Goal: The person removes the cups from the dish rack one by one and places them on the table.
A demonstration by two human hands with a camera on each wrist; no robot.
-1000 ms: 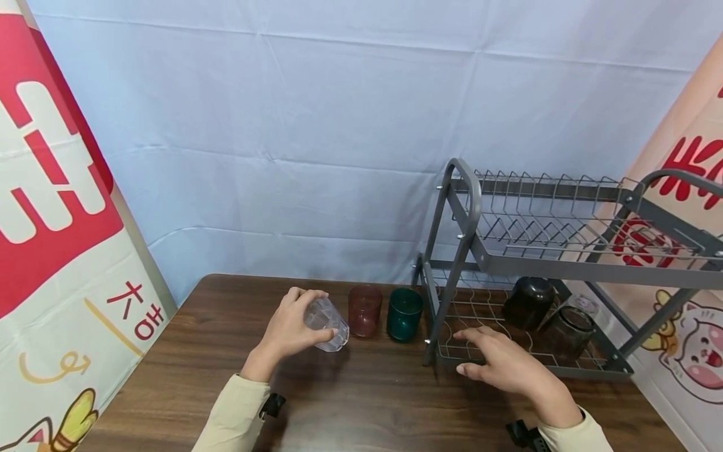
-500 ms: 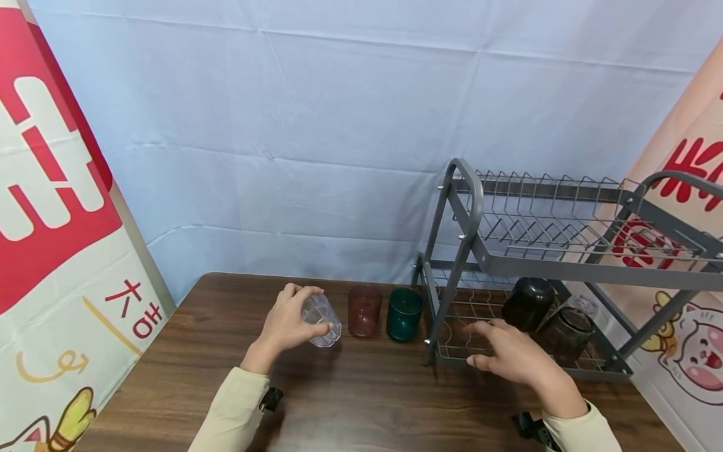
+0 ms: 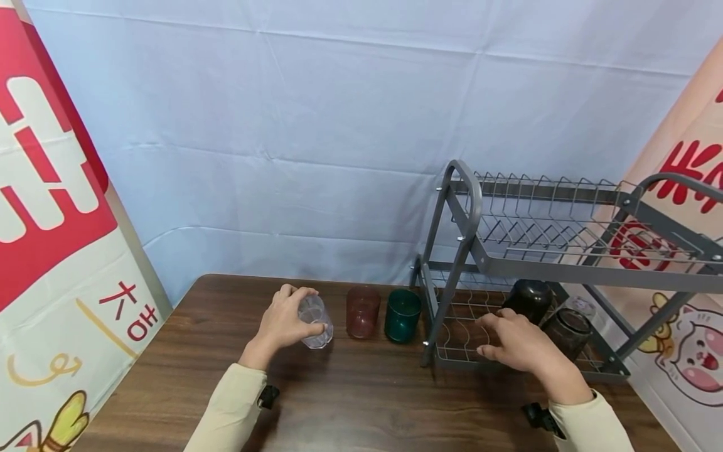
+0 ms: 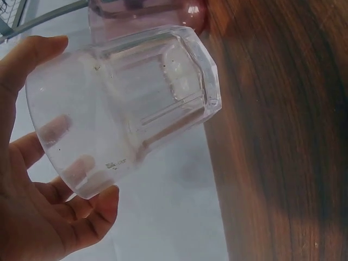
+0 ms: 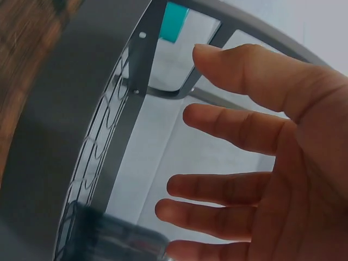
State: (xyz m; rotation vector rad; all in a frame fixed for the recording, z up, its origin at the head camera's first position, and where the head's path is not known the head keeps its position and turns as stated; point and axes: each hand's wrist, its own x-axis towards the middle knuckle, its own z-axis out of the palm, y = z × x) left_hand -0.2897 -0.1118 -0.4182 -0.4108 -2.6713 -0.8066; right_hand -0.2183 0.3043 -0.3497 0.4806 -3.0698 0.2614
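A clear faceted glass (image 3: 315,321) is gripped near its rim by my left hand (image 3: 282,320), fingers on one side and thumb on the other. In the left wrist view the glass (image 4: 130,103) has its faceted base toward the wooden table. Just right of it stand a reddish glass (image 3: 363,312) and a green glass (image 3: 403,316). My right hand (image 3: 519,342) holds nothing, with its fingers spread at the front of the grey dish rack (image 3: 536,267). It is nearest to a dark glass (image 3: 528,300) turned upside down on the lower shelf.
On the lower shelf, a brownish glass (image 3: 567,329) and a clear glass (image 3: 580,306) sit right of the dark one. The rack's upper wire shelf (image 3: 548,216) overhangs them. A pale cloth (image 3: 271,157) hangs behind the table (image 3: 361,402).
My left hand has shifted slightly left with the clear glass, which now tilts less. My right hand has moved right along the rack's front, closer to the dark glass.
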